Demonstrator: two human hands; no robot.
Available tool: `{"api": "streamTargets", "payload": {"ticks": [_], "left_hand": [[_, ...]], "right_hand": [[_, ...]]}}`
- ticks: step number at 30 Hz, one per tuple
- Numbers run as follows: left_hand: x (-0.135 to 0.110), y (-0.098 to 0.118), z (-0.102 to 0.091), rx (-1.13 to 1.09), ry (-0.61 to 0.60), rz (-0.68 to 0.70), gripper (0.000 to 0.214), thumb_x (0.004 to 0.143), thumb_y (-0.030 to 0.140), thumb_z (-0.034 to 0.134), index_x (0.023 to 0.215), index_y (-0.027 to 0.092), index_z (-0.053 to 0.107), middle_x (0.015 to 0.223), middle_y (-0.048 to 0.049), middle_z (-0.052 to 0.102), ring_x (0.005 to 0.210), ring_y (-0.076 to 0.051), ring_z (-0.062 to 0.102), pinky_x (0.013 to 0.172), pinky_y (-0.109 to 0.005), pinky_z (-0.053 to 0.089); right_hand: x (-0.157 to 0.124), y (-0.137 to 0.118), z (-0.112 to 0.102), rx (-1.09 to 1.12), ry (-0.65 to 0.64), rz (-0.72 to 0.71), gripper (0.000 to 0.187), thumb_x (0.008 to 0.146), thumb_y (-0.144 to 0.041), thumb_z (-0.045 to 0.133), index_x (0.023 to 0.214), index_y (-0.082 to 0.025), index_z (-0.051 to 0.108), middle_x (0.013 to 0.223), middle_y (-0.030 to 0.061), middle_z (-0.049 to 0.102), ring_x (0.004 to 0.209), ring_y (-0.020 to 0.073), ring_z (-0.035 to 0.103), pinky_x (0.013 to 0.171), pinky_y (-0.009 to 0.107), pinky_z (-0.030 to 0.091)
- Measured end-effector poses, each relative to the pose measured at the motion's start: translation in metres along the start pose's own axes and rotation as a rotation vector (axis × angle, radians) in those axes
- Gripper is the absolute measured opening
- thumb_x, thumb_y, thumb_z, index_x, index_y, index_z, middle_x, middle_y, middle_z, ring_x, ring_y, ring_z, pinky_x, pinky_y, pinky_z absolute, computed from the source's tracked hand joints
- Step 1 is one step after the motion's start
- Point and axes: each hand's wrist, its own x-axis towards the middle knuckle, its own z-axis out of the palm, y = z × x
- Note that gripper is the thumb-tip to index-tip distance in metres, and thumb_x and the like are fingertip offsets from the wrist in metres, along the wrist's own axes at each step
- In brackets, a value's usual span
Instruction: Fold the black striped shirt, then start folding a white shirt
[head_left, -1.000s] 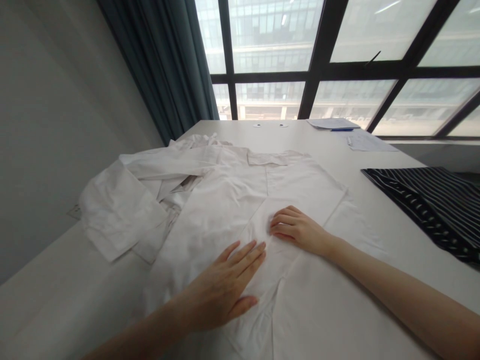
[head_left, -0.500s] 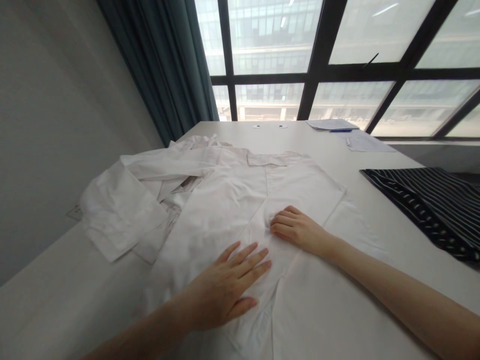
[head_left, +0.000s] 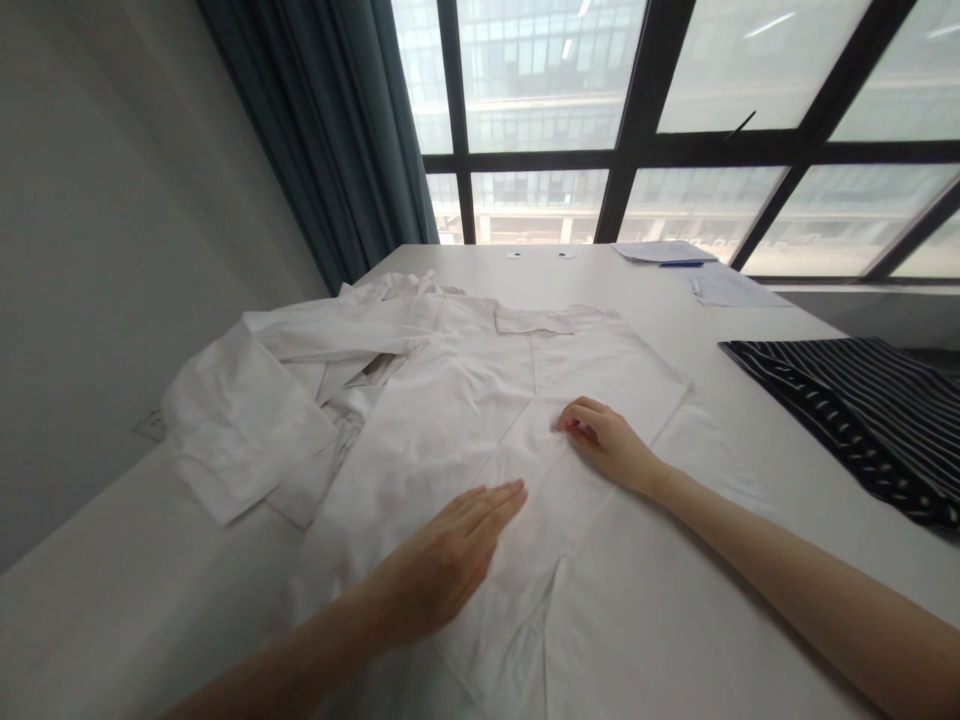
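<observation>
A white shirt (head_left: pixel 465 400) lies spread over the table, its collar (head_left: pixel 532 320) toward the window and a sleeve (head_left: pixel 247 400) draped out to the left. Low on the shirt, my left hand (head_left: pixel 457 560) is open, fingers straight and close together, turned partly on its edge. Farther up and to the right, my right hand (head_left: pixel 611 445) has curled fingers, with thumb and forefinger tips together at the cloth near the shirt's middle line. Its fingertips are partly hidden. A fold stands up in the fabric below the left hand's fingers.
The white table (head_left: pixel 480 262) reaches to the window. A black striped cloth (head_left: pixel 862 400) lies at the right edge. Paper sheets (head_left: pixel 739 290) and a blue pen (head_left: pixel 681 264) rest at the far right. A dark curtain (head_left: pixel 330 130) hangs behind the left side.
My left hand has rolled from palm-down with spread fingers onto its edge, fingers now together. My right hand has moved slightly up and right, its fingertips drawn into a pinch.
</observation>
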Motion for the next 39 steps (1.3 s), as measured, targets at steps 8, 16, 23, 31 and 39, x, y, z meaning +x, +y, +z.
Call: {"api": "streamTargets", "payload": {"ticks": [8, 16, 23, 31, 39], "left_hand": [[0.001, -0.003, 0.004, 0.077, -0.067, -0.013, 0.057, 0.09, 0.002, 0.039, 0.145, 0.017, 0.039, 0.151, -0.0095, 0.043, 0.142, -0.019, 0.036, 0.114, -0.039, 0.039], [0.001, -0.001, -0.002, 0.104, -0.143, 0.003, 0.06, 0.093, 0.011, 0.046, 0.15, 0.019, 0.031, 0.156, -0.0079, 0.034, 0.145, -0.02, 0.029, 0.117, -0.04, 0.032], [0.001, -0.002, -0.002, 0.024, -0.064, -0.033, 0.057, 0.093, 0.009, 0.041, 0.148, 0.017, 0.033, 0.152, -0.0098, 0.041, 0.142, -0.019, 0.034, 0.115, -0.041, 0.037], [0.001, -0.01, 0.002, -0.033, 0.097, -0.067, 0.044, 0.094, 0.006, 0.037, 0.135, 0.016, 0.052, 0.143, -0.01, 0.052, 0.137, -0.019, 0.043, 0.11, -0.04, 0.045], [0.001, -0.008, 0.001, -0.026, 0.073, -0.034, 0.048, 0.092, 0.01, 0.046, 0.139, 0.018, 0.048, 0.141, -0.0108, 0.054, 0.136, -0.022, 0.044, 0.109, -0.042, 0.045]], "right_hand": [[-0.002, -0.01, -0.007, -0.029, -0.178, -0.23, 0.024, 0.083, -0.011, 0.058, 0.102, -0.021, 0.066, 0.106, 0.0076, 0.064, 0.103, 0.0208, 0.057, 0.096, 0.04, 0.04], [-0.001, -0.015, -0.003, -0.179, -0.207, -0.235, 0.013, 0.098, -0.019, 0.048, 0.095, -0.02, 0.061, 0.093, 0.0059, 0.065, 0.09, 0.0183, 0.056, 0.085, 0.034, 0.038], [-0.003, -0.005, 0.0, -0.242, -0.094, -0.09, 0.026, 0.089, -0.003, 0.044, 0.097, -0.02, 0.062, 0.1, 0.0074, 0.064, 0.094, 0.0207, 0.056, 0.085, 0.035, 0.04], [-0.005, -0.013, -0.006, -0.25, -0.063, -0.289, 0.02, 0.094, -0.013, 0.048, 0.105, -0.021, 0.063, 0.106, 0.0094, 0.065, 0.1, 0.0206, 0.058, 0.09, 0.038, 0.04], [-0.005, -0.033, 0.003, -0.263, -0.209, -0.479, 0.017, 0.098, -0.027, 0.05, 0.103, -0.021, 0.065, 0.1, 0.0058, 0.069, 0.097, 0.017, 0.059, 0.09, 0.034, 0.039]]}}
